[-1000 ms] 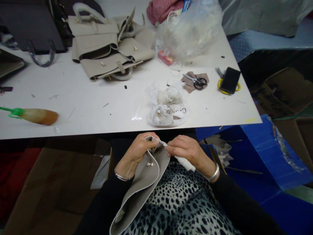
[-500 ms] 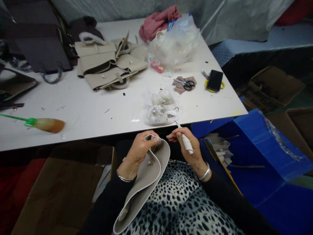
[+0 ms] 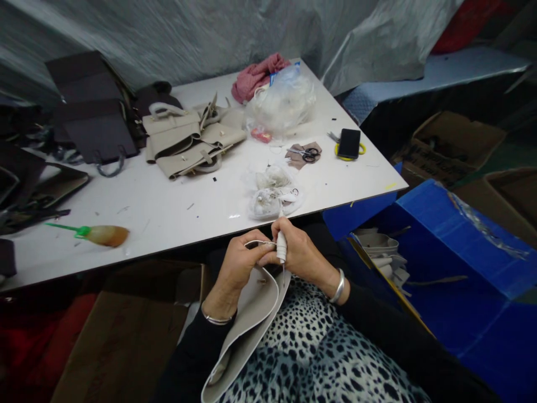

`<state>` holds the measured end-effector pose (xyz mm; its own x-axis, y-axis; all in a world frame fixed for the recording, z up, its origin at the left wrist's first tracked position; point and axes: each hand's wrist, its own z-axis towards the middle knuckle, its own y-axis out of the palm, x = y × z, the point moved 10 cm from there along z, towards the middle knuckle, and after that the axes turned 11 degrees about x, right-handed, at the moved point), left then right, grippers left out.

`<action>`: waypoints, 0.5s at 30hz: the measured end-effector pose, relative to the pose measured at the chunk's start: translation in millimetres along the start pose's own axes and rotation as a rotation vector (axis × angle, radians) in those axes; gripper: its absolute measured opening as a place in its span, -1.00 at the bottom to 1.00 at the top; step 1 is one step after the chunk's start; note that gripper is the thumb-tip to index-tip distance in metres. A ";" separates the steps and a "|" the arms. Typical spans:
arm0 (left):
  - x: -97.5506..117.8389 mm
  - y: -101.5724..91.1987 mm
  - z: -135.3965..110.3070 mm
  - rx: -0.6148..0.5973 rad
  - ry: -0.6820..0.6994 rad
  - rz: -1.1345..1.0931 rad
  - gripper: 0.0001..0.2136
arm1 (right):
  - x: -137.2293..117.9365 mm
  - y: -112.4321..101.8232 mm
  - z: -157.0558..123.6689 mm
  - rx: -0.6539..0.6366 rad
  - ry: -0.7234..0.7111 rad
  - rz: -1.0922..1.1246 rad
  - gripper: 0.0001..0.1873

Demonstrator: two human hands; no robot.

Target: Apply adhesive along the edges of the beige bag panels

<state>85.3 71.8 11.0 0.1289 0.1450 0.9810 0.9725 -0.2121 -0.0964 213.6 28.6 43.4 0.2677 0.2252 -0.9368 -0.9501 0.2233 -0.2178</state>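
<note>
A light grey-beige bag panel (image 3: 247,327) lies curved over my lap, its open edge raised below the table. The fingers of my left hand (image 3: 232,266) are closed on its upper edge. A slim awl-like tool with a white wrapped handle (image 3: 281,247) and thin metal ends is in my right hand (image 3: 302,253). My right fingertips are also at the panel's edge, touching or nearly touching my left fingertips. A small metal fitting (image 3: 262,281) shows on the panel's inner face. The exact spot between my fingertips is hidden.
On the white table (image 3: 176,218) are a glue bottle (image 3: 107,235), beige handbags (image 3: 188,140), dark bags (image 3: 98,129), small plastic bags (image 3: 268,201), black-handled scissors (image 3: 310,154) and a phone (image 3: 349,143). A blue box (image 3: 423,257) with beige pieces stands at my right.
My right hand has moved left with the tool, up to the panel's edge beside my left hand. My left hand keeps its hold. The camera view has shifted.
</note>
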 end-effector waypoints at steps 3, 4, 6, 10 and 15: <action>-3.4 -2.7 -4.4 -0.002 -0.021 -0.055 -0.84 | -3.3 4.3 2.4 -0.043 -0.042 0.039 -0.56; -5.3 -2.7 -5.8 -0.010 -0.032 -0.077 -0.83 | -3.7 5.6 2.7 -0.055 -0.049 0.048 -0.57; -8.3 -2.9 -7.9 -0.023 -0.050 -0.117 -0.81 | -4.2 7.1 2.4 -0.061 -0.058 0.058 -0.60; -4.2 -7.7 -9.9 -0.019 -0.023 -0.115 -0.78 | -1.8 6.7 -1.6 -0.010 -0.012 0.081 -0.65; 15.8 -13.9 -15.6 -0.017 0.191 0.104 -0.80 | 6.9 7.2 -8.1 0.047 0.083 0.118 -0.70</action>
<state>70.8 61.9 30.5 0.1871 -0.0643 0.9802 0.9523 -0.2332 -0.1971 207.3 24.1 33.1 0.1389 0.1737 -0.9750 -0.9652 0.2442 -0.0940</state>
